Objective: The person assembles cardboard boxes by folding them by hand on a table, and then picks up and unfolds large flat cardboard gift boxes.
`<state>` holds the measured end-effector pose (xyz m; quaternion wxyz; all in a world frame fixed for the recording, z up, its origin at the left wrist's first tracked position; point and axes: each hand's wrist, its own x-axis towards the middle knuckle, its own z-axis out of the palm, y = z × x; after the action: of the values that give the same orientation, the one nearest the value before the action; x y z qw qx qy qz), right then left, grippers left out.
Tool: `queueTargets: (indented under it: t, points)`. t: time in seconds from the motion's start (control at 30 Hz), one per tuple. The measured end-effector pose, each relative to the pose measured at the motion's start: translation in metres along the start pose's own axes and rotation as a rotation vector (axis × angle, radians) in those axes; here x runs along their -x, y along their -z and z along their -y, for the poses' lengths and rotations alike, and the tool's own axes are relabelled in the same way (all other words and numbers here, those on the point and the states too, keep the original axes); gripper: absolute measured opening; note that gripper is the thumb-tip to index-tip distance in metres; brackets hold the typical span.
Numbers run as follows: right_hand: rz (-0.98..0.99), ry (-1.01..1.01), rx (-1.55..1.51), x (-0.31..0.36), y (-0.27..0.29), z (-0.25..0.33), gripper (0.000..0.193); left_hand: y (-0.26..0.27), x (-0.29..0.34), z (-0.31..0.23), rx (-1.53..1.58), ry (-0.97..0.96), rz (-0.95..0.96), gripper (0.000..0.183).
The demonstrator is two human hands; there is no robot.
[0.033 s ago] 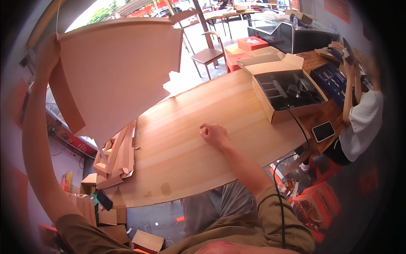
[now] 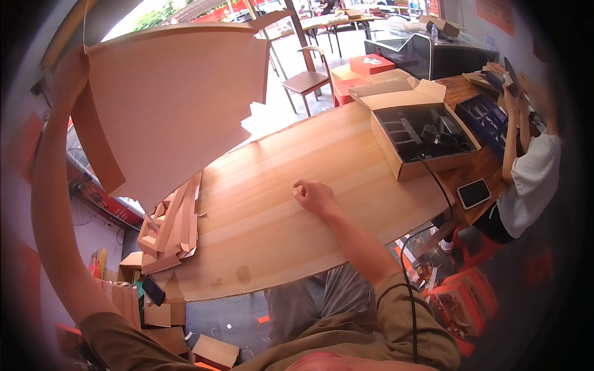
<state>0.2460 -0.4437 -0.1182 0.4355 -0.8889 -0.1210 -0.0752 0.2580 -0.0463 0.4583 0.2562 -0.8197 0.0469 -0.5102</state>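
Raised at the upper left, my left hand (image 2: 73, 71) is closed on the edge of a large cardboard sheet (image 2: 176, 99). The sheet hangs upright with folded flaps along its sides, above the far left part of the wooden tabletop (image 2: 266, 247). My right hand (image 2: 314, 196) rests on or just over the middle of the tabletop, its fingers curled in and nothing visible in them. Flat folded cardboard pieces (image 2: 179, 226) lie stacked on the table's left end, below the sheet.
An open cardboard box (image 2: 427, 145) with black inserts and cables stands at the right. Beyond it are a phone (image 2: 474, 193), a blue box (image 2: 482, 120) and a seated person (image 2: 529, 179) handling something dark. A black cable (image 2: 408, 290) runs past my right arm. A chair (image 2: 306, 82) stands behind.
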Motion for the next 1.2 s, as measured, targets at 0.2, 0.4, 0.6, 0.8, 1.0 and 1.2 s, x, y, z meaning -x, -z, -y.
queueTargets:
  t: [0.2, 0.4, 0.6, 0.8, 1.0, 1.2]
  points:
    - [0.184, 0.083, -0.264, 0.011, 0.001, 0.012, 0.057, 0.013, -0.012, 0.052, -0.073, 0.075, 0.078, 0.038]
    - [0.534, 0.004, -0.746, 0.007, -0.015, 0.016, 0.090, -0.066, 0.059, 0.162, 0.120, 0.231, 0.438, 0.033]
    - [0.334, -0.012, -1.387, 0.000, -0.022, 0.002, 0.076, -0.172, 0.253, 0.103, 0.104, -0.218, 0.679, 0.021]
    - [-0.064, -0.185, -1.585, -0.016, 0.002, -0.019, 0.073, -0.178, 0.374, -0.062, 1.110, 0.752, 0.637, 0.025]
    - [-0.153, -0.183, -1.487, -0.023, 0.007, -0.029, 0.059, -0.229, 0.413, -0.143, 1.164, 0.753, 0.589, 0.027]
    - [-0.413, -0.071, -1.405, -0.040, -0.005, -0.039, 0.046, -0.227, 0.420, -0.205, 1.414, 1.081, 0.266, 0.039]
